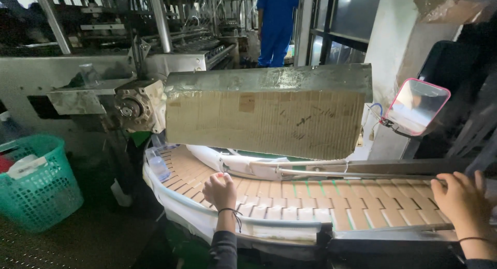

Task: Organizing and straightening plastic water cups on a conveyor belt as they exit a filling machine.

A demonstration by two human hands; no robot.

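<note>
Hands [220, 190] on curved slat conveyor [310, 203]

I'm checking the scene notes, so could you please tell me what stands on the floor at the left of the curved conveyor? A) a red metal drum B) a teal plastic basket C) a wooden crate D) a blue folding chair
B: a teal plastic basket with latticed walls stands on the dark floor left of the curved conveyor, on whose tan slats the left hand rests.
</note>
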